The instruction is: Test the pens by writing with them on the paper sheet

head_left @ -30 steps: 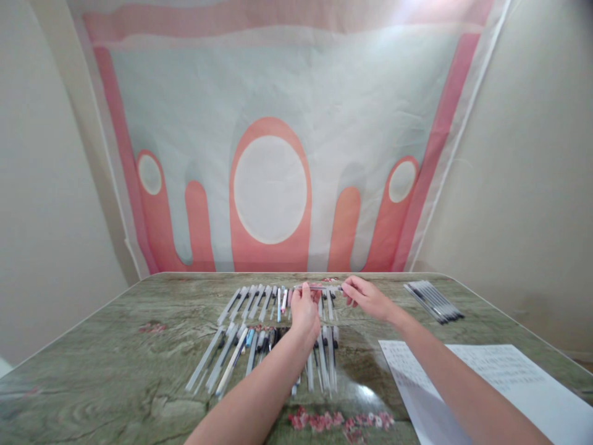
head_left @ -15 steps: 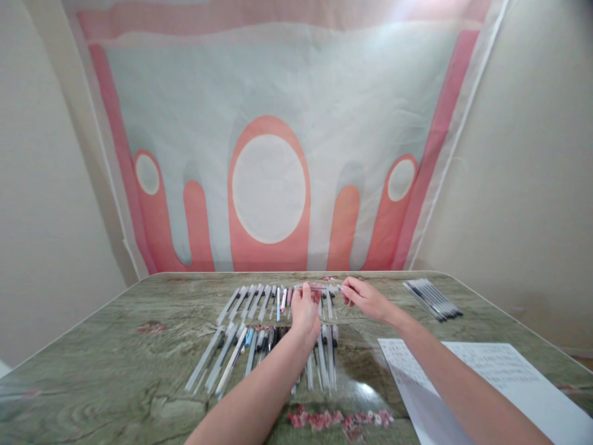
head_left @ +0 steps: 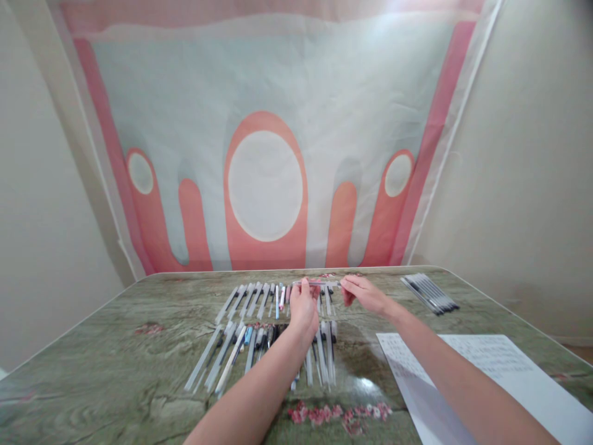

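Observation:
Held level above the far row of pens is a clear-barrelled pen [head_left: 324, 283]. My left hand [head_left: 304, 307] is closed on its barrel, thumb on top. At its right end, the fingertips of my right hand [head_left: 362, 293] pinch the pen's tip or cap; which one I cannot tell. Below my hands, translucent pens and their parts lie in two rows on the table. The far row [head_left: 252, 301] includes a light blue pen and a pink-and-white pen [head_left: 282, 298]. The near row [head_left: 217, 358] runs partly under my left forearm, which hides its middle.
A bundle of clear pens with dark tips [head_left: 430, 293] lies at the back right. White paper with handwriting [head_left: 482, 355] is at the front right, partly beneath my right forearm. The wood-patterned table [head_left: 115, 364] ends at a printed cloth backdrop [head_left: 269, 185].
Both hands stay on the same pen, nearly in place. The whole view has shifted slightly. The rows of pens look unchanged.

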The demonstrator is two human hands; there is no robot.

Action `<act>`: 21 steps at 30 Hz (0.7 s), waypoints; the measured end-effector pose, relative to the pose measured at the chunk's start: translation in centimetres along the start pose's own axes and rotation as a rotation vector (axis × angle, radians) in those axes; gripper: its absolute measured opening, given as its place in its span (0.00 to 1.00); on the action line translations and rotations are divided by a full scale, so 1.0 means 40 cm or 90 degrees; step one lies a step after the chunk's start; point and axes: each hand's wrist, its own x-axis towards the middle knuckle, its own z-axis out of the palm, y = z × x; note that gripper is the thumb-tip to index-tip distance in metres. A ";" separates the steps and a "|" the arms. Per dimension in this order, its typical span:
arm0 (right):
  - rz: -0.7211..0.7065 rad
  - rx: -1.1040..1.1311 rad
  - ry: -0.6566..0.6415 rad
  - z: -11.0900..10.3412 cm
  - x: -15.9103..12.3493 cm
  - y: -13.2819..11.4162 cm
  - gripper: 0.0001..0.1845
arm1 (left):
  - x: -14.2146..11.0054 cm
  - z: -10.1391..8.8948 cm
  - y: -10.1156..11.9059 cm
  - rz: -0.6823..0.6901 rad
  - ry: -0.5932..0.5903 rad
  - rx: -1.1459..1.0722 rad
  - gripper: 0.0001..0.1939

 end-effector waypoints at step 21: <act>-0.090 -0.004 0.208 -0.069 -0.013 -0.048 0.27 | -0.317 0.054 -0.059 -0.002 -0.829 0.657 0.16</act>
